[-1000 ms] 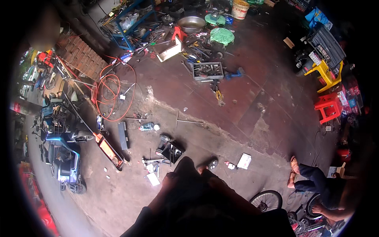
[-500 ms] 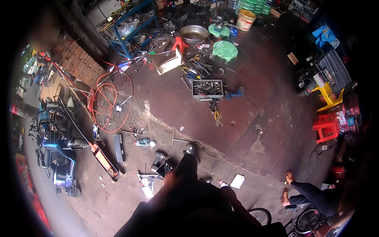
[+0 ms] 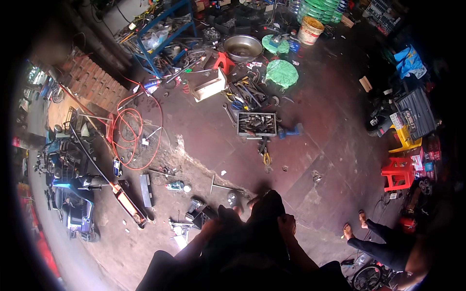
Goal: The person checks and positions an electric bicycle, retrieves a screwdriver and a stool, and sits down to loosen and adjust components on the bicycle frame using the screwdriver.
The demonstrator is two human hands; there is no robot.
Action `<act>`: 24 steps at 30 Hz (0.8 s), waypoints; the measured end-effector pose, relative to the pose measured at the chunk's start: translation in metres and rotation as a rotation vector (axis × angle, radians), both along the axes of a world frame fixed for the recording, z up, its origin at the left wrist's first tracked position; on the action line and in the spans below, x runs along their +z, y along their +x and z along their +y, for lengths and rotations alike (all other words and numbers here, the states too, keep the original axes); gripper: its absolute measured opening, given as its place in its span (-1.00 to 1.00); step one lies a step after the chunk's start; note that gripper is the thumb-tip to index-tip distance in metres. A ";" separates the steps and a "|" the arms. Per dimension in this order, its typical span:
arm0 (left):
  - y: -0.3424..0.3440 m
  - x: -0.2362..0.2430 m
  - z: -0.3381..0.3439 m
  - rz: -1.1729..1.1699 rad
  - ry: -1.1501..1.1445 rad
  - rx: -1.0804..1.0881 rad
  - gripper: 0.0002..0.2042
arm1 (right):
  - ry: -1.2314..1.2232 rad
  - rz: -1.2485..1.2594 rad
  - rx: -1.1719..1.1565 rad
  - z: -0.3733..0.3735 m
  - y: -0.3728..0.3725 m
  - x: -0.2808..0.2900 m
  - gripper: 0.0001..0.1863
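Observation:
Both my hands are at my dark trouser legs (image 3: 266, 211). My left hand (image 3: 212, 227) lies against the outer side of the left leg, its fingers lost in shadow. On the right leg, the fingers of my right hand (image 3: 287, 224) are curled at the cloth. A grey power tool (image 3: 195, 204) and a black open case (image 3: 205, 217) lie on the floor just beyond my left hand. Ahead of my feet are a T-handle wrench (image 3: 228, 187), pliers with yellow handles (image 3: 266, 157) and a grey metal box of sockets (image 3: 257, 124).
An orange floor jack (image 3: 127, 200) and a coiled red hose (image 3: 159, 133) lie at left, near a blue motorbike (image 3: 73, 206). Red stool (image 3: 398, 173) and yellow stool (image 3: 407, 140) stand right. Another person's legs (image 3: 378, 242) are at lower right, beside a bicycle wheel (image 3: 367, 278).
My right leg has come forward beside the left one. My right hand has moved up and forward to the trouser leg. A white sheet on the floor to its right has gone from sight.

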State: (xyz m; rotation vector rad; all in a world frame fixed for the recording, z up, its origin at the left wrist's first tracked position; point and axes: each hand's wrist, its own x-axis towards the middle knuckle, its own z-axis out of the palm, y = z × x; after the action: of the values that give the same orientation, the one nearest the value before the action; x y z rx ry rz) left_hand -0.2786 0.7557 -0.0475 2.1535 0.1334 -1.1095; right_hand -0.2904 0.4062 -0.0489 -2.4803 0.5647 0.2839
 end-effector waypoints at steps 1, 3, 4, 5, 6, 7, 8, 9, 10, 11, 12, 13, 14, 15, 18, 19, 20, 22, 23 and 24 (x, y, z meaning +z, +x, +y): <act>0.006 0.012 -0.007 0.006 0.041 0.008 -0.63 | 0.004 0.002 0.006 -0.001 0.009 0.000 -0.70; 0.023 0.021 -0.018 0.013 0.091 0.030 -0.65 | 0.054 -0.148 0.044 -0.005 0.027 0.001 -0.70; 0.035 0.022 -0.022 0.022 0.165 0.001 -0.66 | 0.063 -0.146 0.059 -0.010 0.039 0.001 -0.70; 0.042 0.021 -0.027 0.032 0.240 -0.025 -0.68 | 0.083 -0.012 0.087 -0.018 0.055 0.001 -0.69; 0.050 0.017 -0.034 0.032 0.253 0.006 -0.68 | 0.104 0.118 0.128 -0.025 0.079 0.005 -0.67; 0.049 0.014 -0.035 -0.028 0.249 0.135 -0.69 | 0.032 0.197 0.258 -0.026 0.105 0.027 -0.65; 0.051 0.010 -0.037 -0.096 0.239 0.255 -0.71 | 0.084 0.293 0.123 -0.041 0.116 0.013 -0.64; 0.047 0.003 -0.037 -0.127 0.202 0.304 -0.70 | 0.063 0.285 0.348 -0.059 0.124 0.004 -0.65; 0.050 0.007 -0.042 -0.129 0.208 0.327 -0.70 | 0.033 0.271 0.569 -0.078 0.133 -0.003 -0.66; 0.052 0.011 -0.049 -0.124 0.237 0.413 -0.71 | 0.032 0.269 0.597 -0.091 0.143 -0.002 -0.66; 0.055 0.014 -0.056 -0.117 0.265 0.498 -0.72 | 0.064 0.283 0.670 -0.103 0.151 0.000 -0.67; 0.052 0.015 -0.060 -0.110 0.268 0.528 -0.72 | 0.094 0.304 0.746 -0.115 0.155 0.008 -0.67; 0.052 0.013 -0.057 -0.110 0.198 0.680 -0.66 | 0.092 0.307 0.774 -0.126 0.159 0.015 -0.67; 0.049 0.011 -0.058 -0.113 0.125 0.830 -0.60 | 0.086 0.329 0.773 -0.138 0.163 0.022 -0.71; 0.041 0.014 -0.066 -0.107 0.145 1.131 -0.55 | 0.101 0.462 0.898 -0.158 0.187 0.061 -0.72; 0.037 0.012 -0.066 -0.107 0.138 1.146 -0.55 | 0.117 0.575 0.989 -0.166 0.195 0.071 -0.70; 0.027 0.004 -0.062 -0.052 0.190 1.146 -0.55 | 0.198 0.667 1.065 -0.175 0.194 0.075 -0.69; -0.003 -0.018 -0.054 0.009 0.241 1.162 -0.55 | 0.250 0.935 1.284 -0.150 0.216 0.143 -0.67; -0.018 -0.034 -0.049 0.032 0.205 1.220 -0.55 | 0.362 1.041 1.279 -0.156 0.211 0.147 -0.69; -0.024 -0.044 -0.047 0.054 0.172 1.278 -0.55 | 0.412 1.104 1.272 -0.159 0.212 0.155 -0.69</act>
State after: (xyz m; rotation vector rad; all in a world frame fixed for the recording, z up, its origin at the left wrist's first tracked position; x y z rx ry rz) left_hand -0.3030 0.7092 -0.0916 1.5971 1.4223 -0.3689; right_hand -0.0783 0.2470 0.1059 -1.7278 -0.7369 2.0169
